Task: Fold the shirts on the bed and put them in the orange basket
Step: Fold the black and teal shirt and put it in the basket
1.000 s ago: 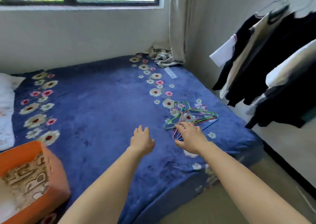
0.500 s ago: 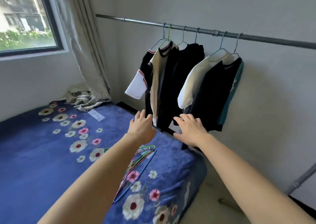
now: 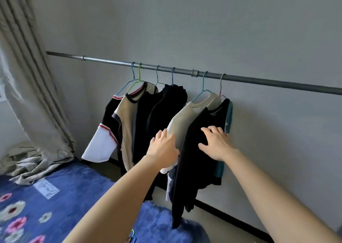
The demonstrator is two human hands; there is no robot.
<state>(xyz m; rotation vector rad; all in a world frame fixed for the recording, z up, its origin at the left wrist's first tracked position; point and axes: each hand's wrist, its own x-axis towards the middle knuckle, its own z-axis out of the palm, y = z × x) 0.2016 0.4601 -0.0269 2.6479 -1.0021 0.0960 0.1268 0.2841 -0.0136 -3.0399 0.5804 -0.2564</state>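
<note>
**Reaching for the next shirt on the rail**

Since the earlier frames our view has swung away from the bed and up to the wall, and both our hands have travelled from the loose hangers on the blanket to the clothes on the rail.

We judge the task to be only partly done. On the blue fleece bedspread with cream and pink flowers [image 3: 70, 202] we see no shirt at all, folded or unfolded, and the orange basket is out of view, so we cannot say from here how much it holds. What is left hangs on the long grey metal pipe rail [image 3: 259, 80]: we count six thin wire hangers hooked on it, each with a garment, though the dark ones overlap and a seventh could be hidden.

From left to right they are a black shirt with a white, red-striped sleeve [image 3: 103, 146], a beige shirt with dark trim [image 3: 127, 124], two black shirts [image 3: 157, 116], a cream shirt [image 3: 182, 126] and a black shirt with a teal back panel [image 3: 196, 161].

Our left hand [image 3: 162, 150] lies open, fingers together, against the cream shirt's sleeve. Our right hand [image 3: 215, 143] is spread wide and flat on the chest of the black-and-teal shirt, holding nothing yet. Each shirt must come off its hanger, be folded on the bed and go into the basket.
</note>
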